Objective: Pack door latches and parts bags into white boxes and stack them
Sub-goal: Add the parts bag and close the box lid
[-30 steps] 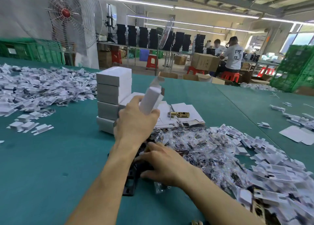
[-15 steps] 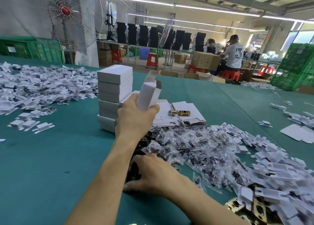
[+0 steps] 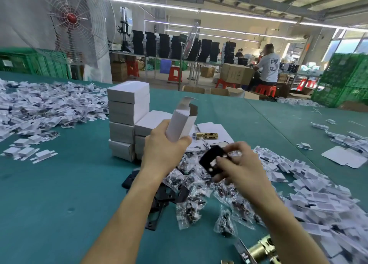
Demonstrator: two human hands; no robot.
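Head view: both hands full above the counter (image 3: 49,184).
Your left hand (image 3: 164,148) grips an open white box (image 3: 182,124); your right hand (image 3: 244,170) pinches a black plate (image 3: 212,160) above parts bags (image 3: 188,212).

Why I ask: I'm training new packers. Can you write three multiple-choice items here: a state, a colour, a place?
1. The white box in the left hand is: A sealed; B open at its top end; C flattened.
2. The plate pinched by the right hand is: A black; B brass; C white.
3. The brass latch lies: A in the left hand; B inside the white box; C on the flat white sheets beyond the hands.
B, its top flap stands up; A, it shows dark against the fingers; C, it rests on the sheets, with neither hand on it.
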